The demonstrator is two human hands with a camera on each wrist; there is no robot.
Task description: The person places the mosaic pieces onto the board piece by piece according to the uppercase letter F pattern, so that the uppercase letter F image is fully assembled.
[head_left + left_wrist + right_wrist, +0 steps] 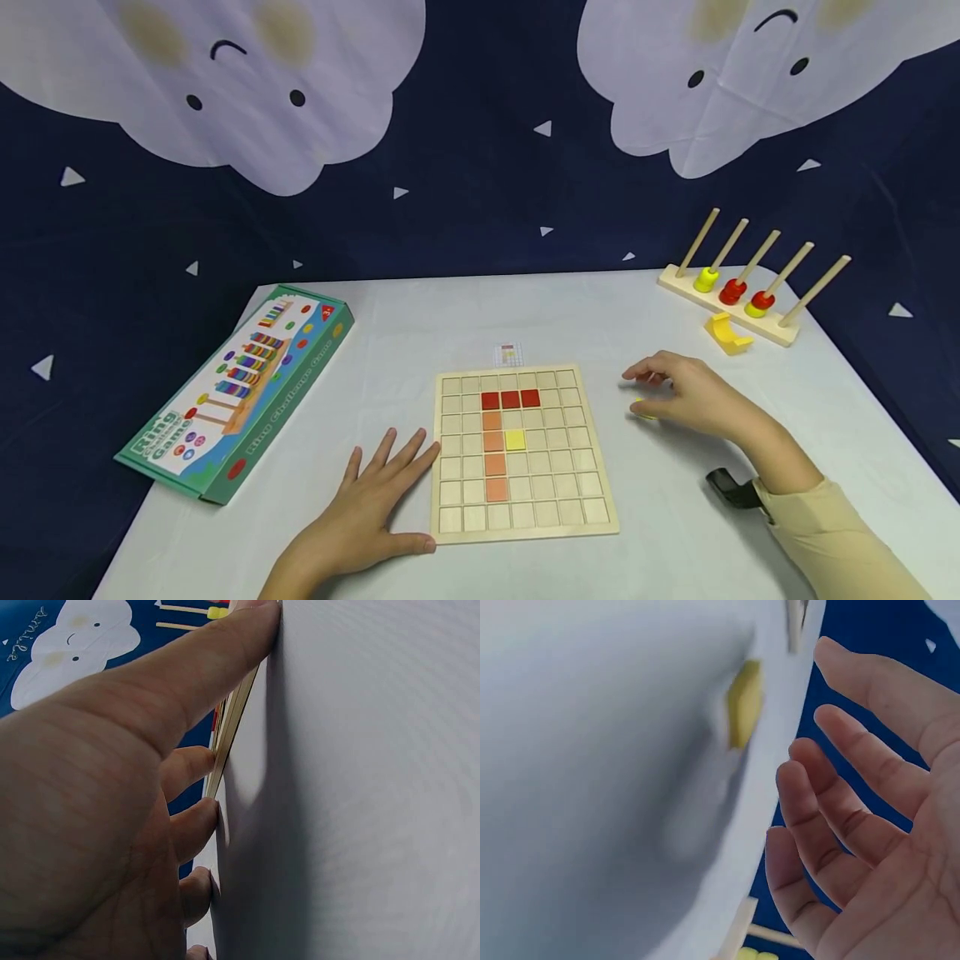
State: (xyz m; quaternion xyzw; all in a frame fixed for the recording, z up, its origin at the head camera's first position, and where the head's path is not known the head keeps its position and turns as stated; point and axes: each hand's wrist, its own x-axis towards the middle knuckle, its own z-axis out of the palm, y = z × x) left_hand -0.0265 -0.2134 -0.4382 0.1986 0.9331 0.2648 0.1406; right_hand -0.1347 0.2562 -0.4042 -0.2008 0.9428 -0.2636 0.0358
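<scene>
A wooden grid board [555, 467] lies on the white table, bearing a row of three red tiles [510, 400], a column of several orange tiles [494, 464] and one yellow tile [515, 439]. My left hand [367, 517] is spread on the table, its thumb and index finger against the board's left edge [234, 724]. To the right of the board, my right hand [693, 396] hovers with loosely bent fingers. Below it lies a small yellow piece [745, 705], partly hidden by the thumb in the head view. In the right wrist view the fingers are apart from this piece.
Behind the board lies a small pattern card [508, 355]. A green game box [247, 383] rests at the left. At the back right stands a peg rack [727, 304] with red and yellow rings, a curved yellow piece [727, 335] before it. A dark patterned cloth [480, 167] hangs behind.
</scene>
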